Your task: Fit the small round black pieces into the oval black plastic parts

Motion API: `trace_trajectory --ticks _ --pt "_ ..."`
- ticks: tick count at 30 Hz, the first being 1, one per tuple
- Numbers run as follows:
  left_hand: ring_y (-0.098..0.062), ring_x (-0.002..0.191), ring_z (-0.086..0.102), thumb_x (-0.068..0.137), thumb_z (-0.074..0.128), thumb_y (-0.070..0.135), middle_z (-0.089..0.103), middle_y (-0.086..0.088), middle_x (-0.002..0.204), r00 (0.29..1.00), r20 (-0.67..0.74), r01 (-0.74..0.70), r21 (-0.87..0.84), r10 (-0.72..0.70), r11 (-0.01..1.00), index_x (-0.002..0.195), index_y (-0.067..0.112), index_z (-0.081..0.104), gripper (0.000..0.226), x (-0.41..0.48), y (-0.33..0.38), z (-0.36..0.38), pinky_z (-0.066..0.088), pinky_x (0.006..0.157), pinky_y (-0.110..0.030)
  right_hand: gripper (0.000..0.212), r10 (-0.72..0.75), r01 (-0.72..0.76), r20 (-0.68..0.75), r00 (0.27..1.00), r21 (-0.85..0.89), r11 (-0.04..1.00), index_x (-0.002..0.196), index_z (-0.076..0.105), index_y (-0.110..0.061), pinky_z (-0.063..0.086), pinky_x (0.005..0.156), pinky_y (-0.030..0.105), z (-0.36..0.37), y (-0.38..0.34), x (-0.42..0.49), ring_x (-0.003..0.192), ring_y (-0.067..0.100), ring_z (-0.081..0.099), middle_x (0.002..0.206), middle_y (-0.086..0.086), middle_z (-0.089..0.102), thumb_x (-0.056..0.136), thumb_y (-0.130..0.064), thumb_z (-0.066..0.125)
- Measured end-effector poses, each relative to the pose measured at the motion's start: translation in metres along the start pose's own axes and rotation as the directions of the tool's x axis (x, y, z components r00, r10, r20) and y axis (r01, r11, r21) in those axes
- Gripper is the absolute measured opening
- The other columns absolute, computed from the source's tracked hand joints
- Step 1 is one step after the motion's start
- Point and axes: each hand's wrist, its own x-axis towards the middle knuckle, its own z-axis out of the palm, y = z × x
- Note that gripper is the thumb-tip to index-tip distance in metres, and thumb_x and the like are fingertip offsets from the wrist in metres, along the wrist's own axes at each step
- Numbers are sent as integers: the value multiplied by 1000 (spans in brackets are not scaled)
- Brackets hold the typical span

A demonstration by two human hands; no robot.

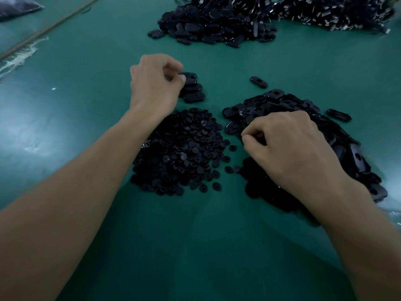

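Observation:
A heap of small round black pieces (pixel 182 153) lies on the green table in front of me. To its right spreads a pile of oval black plastic parts (pixel 282 103). My left hand (pixel 154 85) is beyond the round pieces and pinches an oval part (pixel 188 75) at the top of a small group of oval parts (pixel 193 92). My right hand (pixel 288 148) rests on the near side of the oval pile with its fingers curled; what they hold is hidden. Single oval parts lie apart at the middle (pixel 258 81) and at the right (pixel 339 115).
A large heap of black oval parts (pixel 214 25) sits at the far edge, with a heap of wired parts with metal ends (pixel 334 11) beside it. A wooden strip (pixel 43 31) and clear plastic film (pixel 19 57) lie at the far left.

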Motion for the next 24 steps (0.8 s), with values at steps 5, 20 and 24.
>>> trace_trajectory --ticks 5,20,24 --pt "11 66 63 91 74 24 70 18 75 986 98 -116 -154 132 981 82 33 72 14 -32 19 -4 44 62 -4 18 11 0 -144 990 79 997 100 69 -17 42 80 26 8 4 3 93 14 57 98 -4 64 103 -24 53" --pt "-3 77 73 88 79 16 78 8 84 893 333 -127 -458 302 880 96 18 76 9 -67 32 -3 53 70 -15 18 160 100 -208 965 854 510 102 69 -18 56 66 19 9 9 10 71 12 73 80 -3 77 92 -3 68" --pt "3 63 64 90 76 12 73 15 71 892 329 -113 -500 309 858 89 23 74 11 -66 33 -5 48 58 -11 12 197 49 -144 970 906 421 98 66 -15 58 65 23 10 7 10 69 18 75 78 2 77 94 -4 67"
